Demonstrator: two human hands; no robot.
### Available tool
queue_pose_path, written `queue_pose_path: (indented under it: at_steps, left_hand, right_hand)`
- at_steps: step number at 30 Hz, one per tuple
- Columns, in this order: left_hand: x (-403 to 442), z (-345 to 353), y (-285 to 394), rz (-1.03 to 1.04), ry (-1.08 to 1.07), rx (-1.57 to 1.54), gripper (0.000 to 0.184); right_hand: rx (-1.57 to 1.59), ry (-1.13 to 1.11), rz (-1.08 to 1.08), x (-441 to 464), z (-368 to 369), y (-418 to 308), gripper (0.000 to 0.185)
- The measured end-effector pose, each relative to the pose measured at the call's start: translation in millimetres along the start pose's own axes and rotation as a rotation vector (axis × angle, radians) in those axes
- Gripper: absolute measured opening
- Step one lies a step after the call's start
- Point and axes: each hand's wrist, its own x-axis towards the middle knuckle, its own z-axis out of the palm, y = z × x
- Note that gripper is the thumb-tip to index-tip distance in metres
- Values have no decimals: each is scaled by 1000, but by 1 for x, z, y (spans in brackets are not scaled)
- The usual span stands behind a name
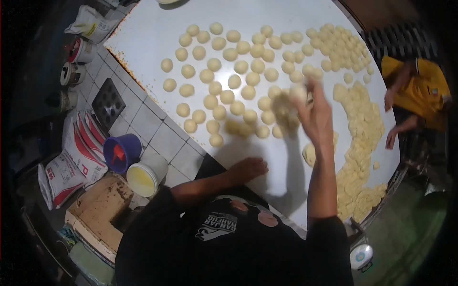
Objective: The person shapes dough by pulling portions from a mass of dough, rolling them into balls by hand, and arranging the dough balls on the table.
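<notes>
My right hand (316,114) is raised over the white table, its fingers closed around a pale dough ball (299,91); it is slightly blurred. Palm down near the table's front edge lies my left hand (248,171), fingers curled in; anything under it is hidden. Beyond both hands, many round dough balls (234,82) are spread over the table. A larger dough lump (309,155) sits beside my right forearm, partly hidden by it. Along the right side runs a long heap of flattened dough pieces (358,128).
Smaller dough balls (336,43) crowd the table's (143,43) far right. A person in a yellow shirt (424,95) has both hands near the right edge. At left on the tiled floor stand a blue bucket (122,153), a white bucket (143,177), sacks (71,167) and a dark moulded tray (109,104).
</notes>
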Motion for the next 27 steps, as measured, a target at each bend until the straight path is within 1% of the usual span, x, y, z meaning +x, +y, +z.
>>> queue_pose_path:
  at_steps: [1,2,3,4,5,6,7,8,10,11,12,13,14,15,17,18,19,20,21,22,23,24,25,26,27]
  left_hand:
    - [-6,-10,-14,29,-70,-72,40]
    - [0,-19,-24,25,-73,-69,40]
    - [15,-32,-32,-98,-80,-100,36]
    - [31,-50,-39,-216,-87,-131,33]
    - [57,-87,-51,-281,161,-232,33]
    - [94,-141,-62,-344,402,-341,33]
    - [125,-182,-76,-397,521,-373,37]
    - [146,-223,-98,-457,598,-315,42]
    - [173,-286,-159,-559,702,-140,52]
    - [190,-297,-195,-546,758,-86,44]
    - [208,-309,-231,-535,814,-30,36]
    - [217,-308,-280,-545,775,49,35]
    - [221,-300,-318,-732,477,175,35]
    - [237,-277,-302,-681,453,144,35]
    - [245,-255,-263,-196,479,1034,35]
    - [258,-237,-226,-81,513,630,35]
    - [262,-206,-157,-166,507,133,34]
    - [254,-165,-115,-416,401,-278,33]
    - [248,-116,-81,-250,378,-228,31]
    - [257,-93,6,-425,193,-505,20]
    - [244,-44,42,-316,138,-496,21]
    - [232,-3,72,-327,-11,-574,27]
    - [222,28,98,-463,-226,-611,34]
    - [221,43,129,-632,-356,-750,41]
    - [203,74,142,-772,-392,-965,50]
  right_hand:
    - [33,153,-159,44,16,-18,56]
    - [192,248,-230,89,45,-21,55]
    - [348,349,-297,131,76,-17,54]
    - [121,308,-312,174,111,-1,54]
    - [4,295,-298,184,132,10,54]
    - [-113,281,-287,194,152,19,54]
    - [-140,343,-342,190,160,21,55]
    - [-180,403,-396,183,162,22,56]
    - [-25,311,-489,128,147,23,54]
    - [-32,269,-571,90,151,33,46]
    - [154,127,-268,42,156,28,40]
    - [224,4,-210,2,145,25,36]
    - [117,-80,-181,-39,136,29,34]
    - [29,-174,-163,-74,135,34,32]
    - [-65,32,-248,-143,103,49,25]
    - [-367,-7,-114,-192,117,103,22]
    - [-356,108,-29,-226,96,123,21]
    - [-333,222,55,-260,75,143,20]
    - [-218,333,264,-275,34,149,26]
    - [-160,505,462,-300,22,177,33]
    - [-221,572,527,-316,-2,198,44]
    - [-334,645,563,-324,-16,217,49]
    - [-267,683,549,-328,-22,240,49]
    - [-198,718,538,-337,-18,265,50]
    - [-133,711,525,-348,-3,292,50]
